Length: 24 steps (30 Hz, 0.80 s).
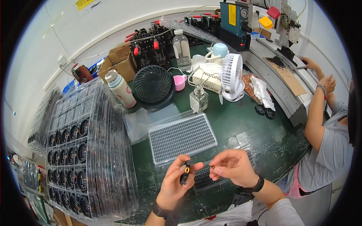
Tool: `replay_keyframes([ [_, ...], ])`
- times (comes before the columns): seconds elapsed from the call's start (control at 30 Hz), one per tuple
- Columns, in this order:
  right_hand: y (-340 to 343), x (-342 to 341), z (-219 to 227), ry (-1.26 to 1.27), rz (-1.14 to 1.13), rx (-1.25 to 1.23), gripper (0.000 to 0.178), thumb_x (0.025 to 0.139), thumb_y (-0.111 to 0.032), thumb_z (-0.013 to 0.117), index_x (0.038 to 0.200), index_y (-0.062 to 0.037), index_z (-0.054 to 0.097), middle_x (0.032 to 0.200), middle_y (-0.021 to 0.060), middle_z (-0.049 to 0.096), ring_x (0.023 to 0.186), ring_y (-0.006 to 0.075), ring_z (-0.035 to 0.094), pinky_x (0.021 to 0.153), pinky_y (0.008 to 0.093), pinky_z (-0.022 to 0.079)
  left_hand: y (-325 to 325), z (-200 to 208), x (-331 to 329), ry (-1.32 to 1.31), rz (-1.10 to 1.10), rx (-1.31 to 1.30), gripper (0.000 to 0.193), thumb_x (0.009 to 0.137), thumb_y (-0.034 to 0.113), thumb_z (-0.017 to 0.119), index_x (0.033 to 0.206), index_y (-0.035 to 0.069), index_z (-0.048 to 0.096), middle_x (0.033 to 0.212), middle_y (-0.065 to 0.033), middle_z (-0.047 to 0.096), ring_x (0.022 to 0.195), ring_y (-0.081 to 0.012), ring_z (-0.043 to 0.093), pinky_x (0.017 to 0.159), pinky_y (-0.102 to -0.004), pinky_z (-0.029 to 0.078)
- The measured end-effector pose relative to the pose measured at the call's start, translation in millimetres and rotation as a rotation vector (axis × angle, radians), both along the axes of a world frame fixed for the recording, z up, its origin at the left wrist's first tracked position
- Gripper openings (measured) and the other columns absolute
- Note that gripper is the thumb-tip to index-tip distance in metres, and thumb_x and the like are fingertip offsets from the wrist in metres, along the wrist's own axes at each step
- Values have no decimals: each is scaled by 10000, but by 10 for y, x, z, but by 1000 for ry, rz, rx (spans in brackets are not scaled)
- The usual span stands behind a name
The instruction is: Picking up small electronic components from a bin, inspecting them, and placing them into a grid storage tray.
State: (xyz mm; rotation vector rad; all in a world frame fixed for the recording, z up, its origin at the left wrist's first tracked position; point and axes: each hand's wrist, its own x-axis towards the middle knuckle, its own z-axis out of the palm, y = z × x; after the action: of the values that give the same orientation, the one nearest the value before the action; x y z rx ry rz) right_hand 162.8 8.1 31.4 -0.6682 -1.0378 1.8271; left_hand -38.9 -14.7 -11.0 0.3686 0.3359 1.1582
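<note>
My left hand (171, 184) is closed around a small black plastic part (184, 178), held upright between thumb and fingers. A yellow-orange rectangular frame (187, 170) shows on its face. Just to the right, my right hand (237, 169) pinches a tiny dark piece (212, 167) between thumb and fingertips; its exact kind is too small to make out. The two hands are a short way apart. Beneath them lies a dark sheet with rows of small cells (203, 181), partly covered by my hands. Beyond it rests a pale sheet bearing many small dark pieces (183, 137).
Tall stacks of clear trays with round black parts (71, 154) stand at left. Farther back are a black fan (154, 87), a flask (120, 88), a glass bottle (198, 98) and a white fan (232, 77). Another person's arm (316, 116) reaches toward a machine at right.
</note>
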Motion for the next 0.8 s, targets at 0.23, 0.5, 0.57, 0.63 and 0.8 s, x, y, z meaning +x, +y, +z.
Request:
replay_keyframes([
  [0.23,6,-6,-33,38,5,-36,112,833,43,621,943,56,607,842,155,657,744,223,682,643,310,594,6,-43,-33,-13,-36,25,238,920,142,471,1153,103,443,1139,-249,610,519,-75,470,468,-175,362],
  [0.5,42,-31,-137,112,106,-174,81,890,-36,589,960,-13,555,836,101,624,755,162,618,639,275,504,8,-45,-18,-51,-34,20,226,924,128,460,1147,101,451,1130,-252,612,522,-80,484,466,-175,370],
  [0.57,54,-21,-160,129,120,-169,99,891,-41,596,978,-1,570,849,91,630,778,153,628,665,268,519,14,-45,-17,-55,-34,8,228,923,127,460,1150,99,454,1128,-254,612,520,-81,481,463,-176,372],
  [0.63,57,-22,-167,148,135,-165,120,893,-46,603,997,11,584,861,80,635,801,144,639,691,262,534,15,-47,-18,-53,-32,9,231,923,127,460,1153,99,455,1127,-255,612,520,-82,481,462,-176,372],
  [0.8,25,-57,-95,56,38,-61,106,875,0,596,976,8,565,823,111,634,755,179,652,646,275,540,12,-59,-23,-61,-31,16,239,924,127,460,1161,96,455,1130,-257,609,522,-82,479,459,-176,373],
])
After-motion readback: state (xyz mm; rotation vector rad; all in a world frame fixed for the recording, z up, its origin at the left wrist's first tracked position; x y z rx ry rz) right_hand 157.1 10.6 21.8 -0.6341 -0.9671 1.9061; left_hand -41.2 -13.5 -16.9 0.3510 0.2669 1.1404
